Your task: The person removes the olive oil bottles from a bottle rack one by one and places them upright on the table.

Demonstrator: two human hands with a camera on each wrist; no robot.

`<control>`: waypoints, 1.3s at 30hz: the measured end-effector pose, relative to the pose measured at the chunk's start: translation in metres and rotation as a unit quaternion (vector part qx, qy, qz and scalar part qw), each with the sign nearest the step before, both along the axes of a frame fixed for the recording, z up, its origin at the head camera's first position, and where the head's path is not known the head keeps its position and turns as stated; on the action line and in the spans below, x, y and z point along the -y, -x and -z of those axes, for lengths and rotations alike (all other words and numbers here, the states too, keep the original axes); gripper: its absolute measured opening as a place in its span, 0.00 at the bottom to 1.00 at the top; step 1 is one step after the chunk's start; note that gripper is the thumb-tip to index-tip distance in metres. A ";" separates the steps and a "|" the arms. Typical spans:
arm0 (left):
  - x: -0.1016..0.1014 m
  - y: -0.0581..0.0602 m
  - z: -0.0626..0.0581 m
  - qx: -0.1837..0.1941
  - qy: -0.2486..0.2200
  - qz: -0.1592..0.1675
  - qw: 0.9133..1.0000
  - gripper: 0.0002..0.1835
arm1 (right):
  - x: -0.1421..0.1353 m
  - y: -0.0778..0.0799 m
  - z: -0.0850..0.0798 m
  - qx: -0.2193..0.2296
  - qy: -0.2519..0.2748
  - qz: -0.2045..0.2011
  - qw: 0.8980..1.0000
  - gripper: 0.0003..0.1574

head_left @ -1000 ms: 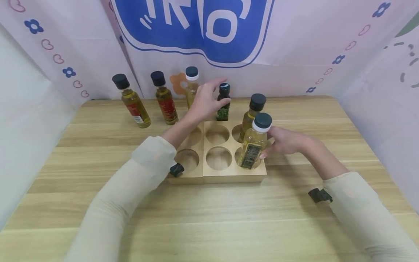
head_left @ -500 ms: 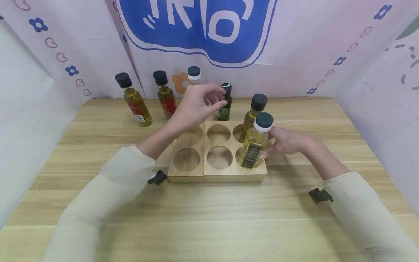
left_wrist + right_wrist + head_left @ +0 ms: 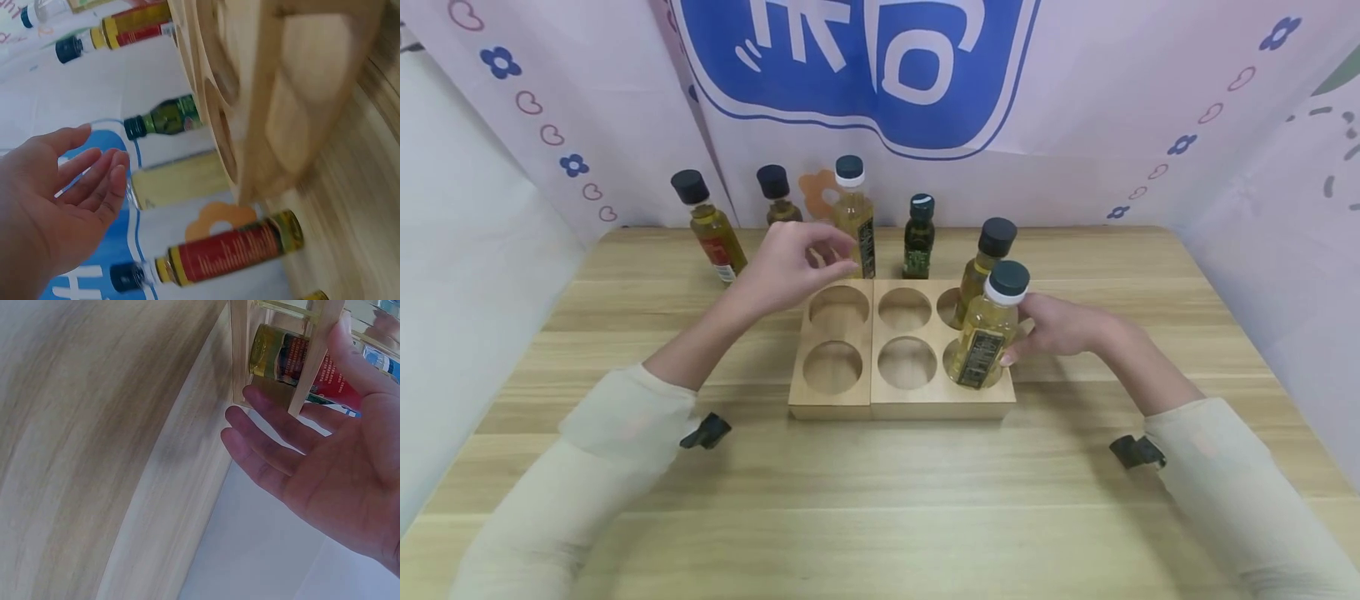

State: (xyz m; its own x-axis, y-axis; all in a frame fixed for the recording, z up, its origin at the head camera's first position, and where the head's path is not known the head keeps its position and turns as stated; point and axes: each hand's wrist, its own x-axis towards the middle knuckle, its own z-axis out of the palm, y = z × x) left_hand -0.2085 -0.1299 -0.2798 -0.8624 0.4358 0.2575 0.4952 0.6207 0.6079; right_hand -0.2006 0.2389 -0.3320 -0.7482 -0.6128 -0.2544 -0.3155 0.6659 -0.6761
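Note:
A wooden rack (image 3: 831, 396) with round holes stands mid-table. In its right column sit a dark-capped oil bottle (image 3: 996, 237) at the back and a pale oil bottle (image 3: 981, 333) in front. My right hand (image 3: 1056, 323) rests at the rack's right side. The right wrist view shows its thumb (image 3: 356, 362) at the upper board, the other fingers loosely extended. My left hand (image 3: 793, 265), fingers loosely bent around nothing, hovers behind the rack's left end. Near it stand a pale oil bottle (image 3: 856, 218), a small dark green bottle (image 3: 919, 242) and a partly hidden red-labelled bottle (image 3: 231, 250).
Another red-labelled oil bottle (image 3: 715, 242) stands at the far left of the back row. A printed white cloth (image 3: 1075, 167) hangs behind the wooden table (image 3: 887, 500). Each sleeve has a black strap piece (image 3: 706, 431) at the wrist.
My left hand has drawn back leftward from beside the small green bottle, uncovering it and the pale bottle, and now overlaps a red-labelled one. My right hand has stayed at the rack.

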 end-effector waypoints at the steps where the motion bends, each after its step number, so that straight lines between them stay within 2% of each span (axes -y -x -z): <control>1: 0.004 0.000 0.001 0.008 0.004 -0.001 1.000 0.13 | 0.000 0.000 0.000 0.000 0.000 -0.001 1.000 0.45; 6: 0.019 0.004 0.011 0.025 0.039 0.000 0.999 0.17 | -0.001 0.000 0.001 0.001 0.001 -0.003 1.000 0.44; 12: 0.039 0.010 0.027 0.064 0.098 0.014 0.993 0.29 | -0.001 0.001 0.001 -0.002 0.004 -0.007 1.000 0.44; 21: 0.058 0.016 0.043 0.116 0.152 0.065 0.979 0.47 | 0.000 0.000 0.000 0.005 0.003 0.001 1.000 0.46; 26: 0.060 0.015 0.047 0.124 0.180 0.085 0.972 0.53 | -0.001 0.000 0.001 0.006 0.005 0.001 1.000 0.46; 39: 0.061 0.015 0.050 0.135 0.187 0.079 0.970 0.55 | -0.002 0.002 0.003 -0.002 0.007 -0.004 1.000 0.45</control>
